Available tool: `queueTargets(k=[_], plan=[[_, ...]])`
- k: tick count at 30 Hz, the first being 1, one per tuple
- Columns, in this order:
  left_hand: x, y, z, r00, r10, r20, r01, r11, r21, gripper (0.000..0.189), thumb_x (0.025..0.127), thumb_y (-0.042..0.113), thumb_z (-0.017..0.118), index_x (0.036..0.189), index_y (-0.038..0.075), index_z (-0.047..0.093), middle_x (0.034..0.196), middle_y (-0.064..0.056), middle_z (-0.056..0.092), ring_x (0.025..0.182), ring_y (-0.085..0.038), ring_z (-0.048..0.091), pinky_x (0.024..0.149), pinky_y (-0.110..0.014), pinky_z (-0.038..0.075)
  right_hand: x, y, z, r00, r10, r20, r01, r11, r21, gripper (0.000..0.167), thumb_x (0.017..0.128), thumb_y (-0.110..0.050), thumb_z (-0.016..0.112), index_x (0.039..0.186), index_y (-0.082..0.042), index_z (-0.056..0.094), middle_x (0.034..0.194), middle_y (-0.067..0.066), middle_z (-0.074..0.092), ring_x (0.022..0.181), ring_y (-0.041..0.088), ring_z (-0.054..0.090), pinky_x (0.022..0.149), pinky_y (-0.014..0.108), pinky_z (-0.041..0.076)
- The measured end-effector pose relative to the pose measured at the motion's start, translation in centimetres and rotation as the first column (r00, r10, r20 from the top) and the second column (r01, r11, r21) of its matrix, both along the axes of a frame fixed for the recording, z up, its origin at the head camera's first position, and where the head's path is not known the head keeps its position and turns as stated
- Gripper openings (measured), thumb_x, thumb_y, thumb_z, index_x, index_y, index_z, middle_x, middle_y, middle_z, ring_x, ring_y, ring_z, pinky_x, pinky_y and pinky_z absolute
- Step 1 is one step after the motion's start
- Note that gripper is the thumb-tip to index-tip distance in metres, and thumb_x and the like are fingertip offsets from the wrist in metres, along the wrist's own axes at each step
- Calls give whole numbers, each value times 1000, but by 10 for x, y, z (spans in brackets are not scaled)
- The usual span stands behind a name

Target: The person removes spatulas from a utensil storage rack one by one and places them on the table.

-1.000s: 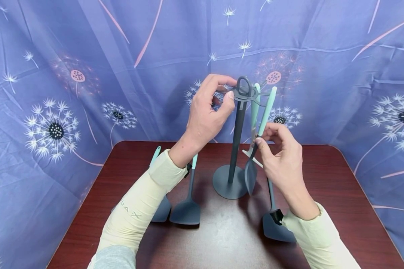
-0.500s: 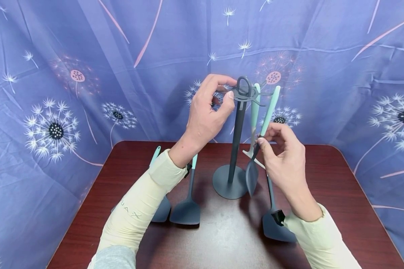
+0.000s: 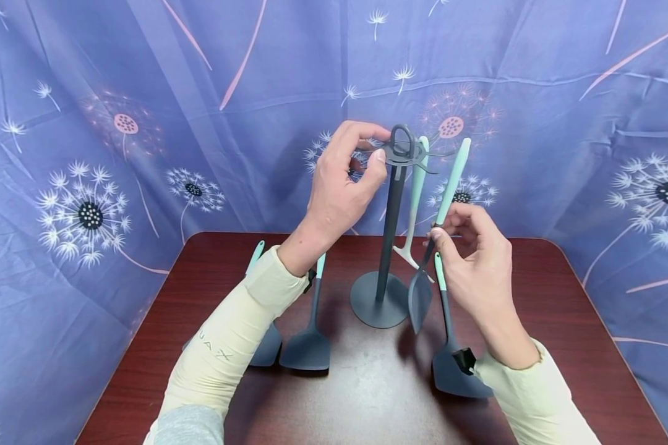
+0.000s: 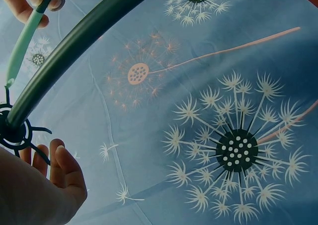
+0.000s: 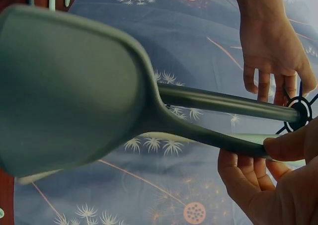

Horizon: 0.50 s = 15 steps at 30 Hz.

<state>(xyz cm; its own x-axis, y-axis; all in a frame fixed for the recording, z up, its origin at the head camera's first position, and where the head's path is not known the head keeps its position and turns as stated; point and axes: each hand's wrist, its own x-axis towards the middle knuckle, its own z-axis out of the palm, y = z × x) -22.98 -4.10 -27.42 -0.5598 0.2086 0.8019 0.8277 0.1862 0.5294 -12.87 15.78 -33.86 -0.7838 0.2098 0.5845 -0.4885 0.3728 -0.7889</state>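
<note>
My left hand grips the top ring of a dark grey utensil stand, thumb and fingers at its hooks. A spatula with a mint handle and dark grey head is pinched in my right hand, just below the handle. It tilts, head down, right of the post, and its handle end is apart from the hooks. In the right wrist view the spatula's broad head fills the left side. A pale-headed utensil with a mint handle hangs from the stand behind it.
On the dark red table lies a spatula at the right, partly under my right wrist. Another spatula lies left of the base, beside one more spatula partly hidden by my left sleeve. A purple dandelion-print curtain stands behind.
My right hand has moved right with the spatula, and its handle end has come away from the hooks. The hanging utensil's lower end has swung left. My left hand stays at the ring.
</note>
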Motion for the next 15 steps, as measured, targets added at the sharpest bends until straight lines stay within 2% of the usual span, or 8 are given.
queueTargets(k=[9,15], plan=[[0,0,0,1000,10,1,-10,1000,1,34,99,25,53,122,8,71,118,-1,66,101,-10,63,76,-30,54,0,6,-2,1000,12,-2,-12,999,-38,32,93,12,70,124,2,68,98,8,68,82,14,71,77,18,60],[1,1,1,1000,4,5,-5,1000,6,34,98,25,54,121,7,71,118,-1,66,101,-10,63,76,-36,55,0,13,-5,1000,-27,1,27,1000,-14,32,93,11,72,123,2,69,97,8,68,80,11,70,76,15,57]])
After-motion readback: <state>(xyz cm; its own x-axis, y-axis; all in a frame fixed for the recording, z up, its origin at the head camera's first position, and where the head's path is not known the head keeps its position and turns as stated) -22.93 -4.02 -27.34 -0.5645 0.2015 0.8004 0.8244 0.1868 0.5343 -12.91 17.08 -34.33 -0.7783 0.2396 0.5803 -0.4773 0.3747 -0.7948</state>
